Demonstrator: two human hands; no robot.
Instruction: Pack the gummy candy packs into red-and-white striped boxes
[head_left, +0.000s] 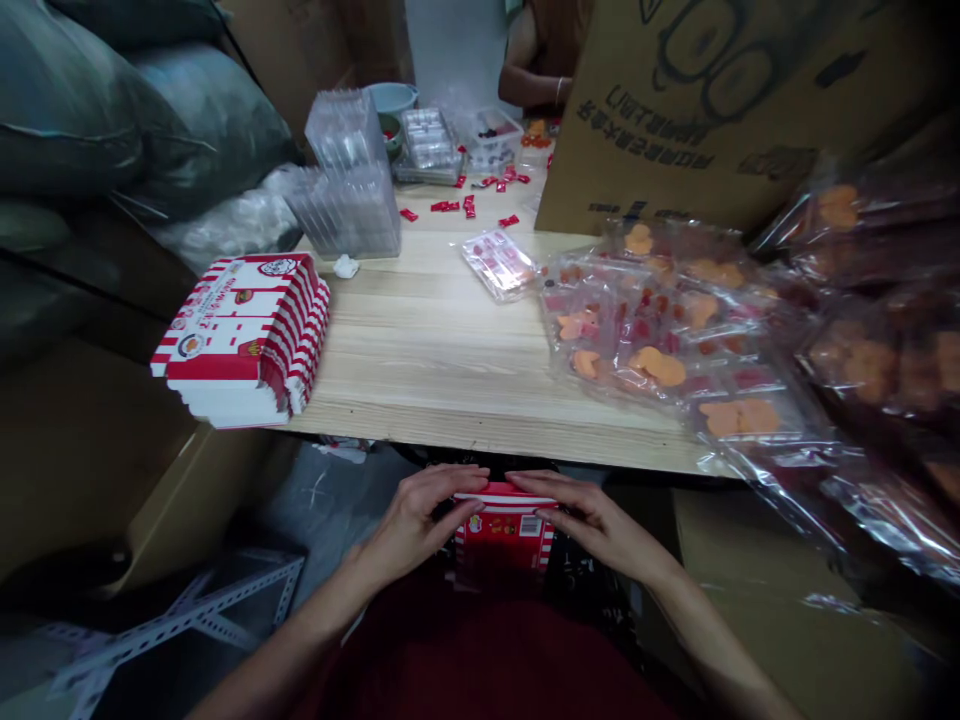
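Note:
Just below the table's front edge, a red-and-white printed cardboard box [502, 540] with a barcode label is held close to my body. My left hand [439, 505] grips its upper left edge, thumb on the near face and fingers over the top. On the upper right edge my right hand [589, 515] grips in the same way. The box's lower part is in shadow. A stack of flat red-and-white striped cartons [240, 310] lies at the table's left. Clear bags holding orange shapes [652, 340] are heaped on the right.
Clear plastic trays [345, 180] stand stacked at the back left. Small red packets [469, 206] and one filled clear pack [499, 262] lie on the wooden table [420, 350]. A large cardboard box [660, 130] blocks the back right. A co-worker's arm [532, 85] shows behind it.

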